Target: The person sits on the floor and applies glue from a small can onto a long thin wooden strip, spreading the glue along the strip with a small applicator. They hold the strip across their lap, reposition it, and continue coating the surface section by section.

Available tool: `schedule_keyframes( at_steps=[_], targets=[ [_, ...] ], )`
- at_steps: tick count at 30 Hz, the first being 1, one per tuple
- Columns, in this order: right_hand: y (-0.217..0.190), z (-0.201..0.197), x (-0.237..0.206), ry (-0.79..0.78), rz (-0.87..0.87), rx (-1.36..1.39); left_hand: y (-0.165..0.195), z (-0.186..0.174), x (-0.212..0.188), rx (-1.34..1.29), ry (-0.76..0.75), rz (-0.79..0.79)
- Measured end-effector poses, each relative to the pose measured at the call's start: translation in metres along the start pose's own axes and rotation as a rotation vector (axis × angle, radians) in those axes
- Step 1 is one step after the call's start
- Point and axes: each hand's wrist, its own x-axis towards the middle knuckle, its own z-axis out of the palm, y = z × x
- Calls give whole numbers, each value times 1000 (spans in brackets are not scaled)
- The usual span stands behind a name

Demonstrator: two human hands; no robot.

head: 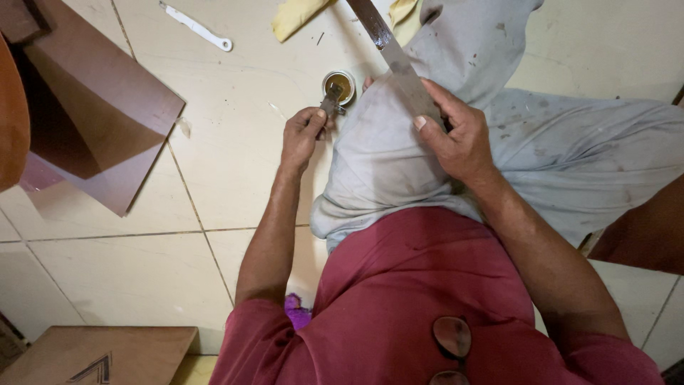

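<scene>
— Two hands noted. What is being held?
— A small grey metal scraper is being pinched by the left hand, dipped into a round open tin of amber glue on the floor.
— The right hand?
— A long brown laminate strip is being pressed against the knee, apparently for steadiness.

Two hands at work: the left hand grips one small brush over one open tin; the right hand steadies one long strip. Beyond the left hand lies one white tool.

Single head-worn view, looking steeply down, close above both hands and raised knee; tiled floor beneath.
</scene>
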Motion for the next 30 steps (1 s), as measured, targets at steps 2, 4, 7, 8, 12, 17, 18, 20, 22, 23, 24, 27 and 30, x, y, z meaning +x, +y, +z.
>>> schedule_keyframes(
  at_steps=[2, 4, 7, 8, 12, 17, 18, 20, 22, 23, 24, 27, 30],
  targets=[
    [0, 0, 0, 1, 5, 6, -2, -1, 2, -88, 7, -30],
    [-1, 0, 0, 2, 4, 12, -2, -3, 3, -182, 10, -57],
    [-1, 0, -1, 0, -9, 11, -3, -5, 2, -335, 3, -82],
    [-1, 0, -1, -1, -6, 14, -3, -6, 1, -388, -2, -88],
    [-1, 0, 1, -5, -5, 31, -3, -6, -2, -479, -48, -67],
    [-2, 1, 2, 3, 11, 2, 2, 1, 4, -258, 26, -137],
    [-3, 0, 2, 2, -2, -10, 3, 2, 5, -268, 33, -141],
    [-4, -1, 2, 3, 5, -28, 5, 4, 8, -286, 47, -154],
    [-5, -1, 1, 6, 37, -35, 9, 5, 9, -240, 51, -172],
    [-6, -1, 1, 0, 31, -23, 10, 6, 8, -217, 58, -180],
    [-5, -1, 2, -4, 23, -10, 11, 6, 8, -191, 54, -188],
    [-4, 0, 3, -6, -8, -1, 13, 8, 8, -135, 44, -215],
    [-3, 0, 3, -11, -17, 37, 11, 8, 9, -127, 37, -249]
  ],
)
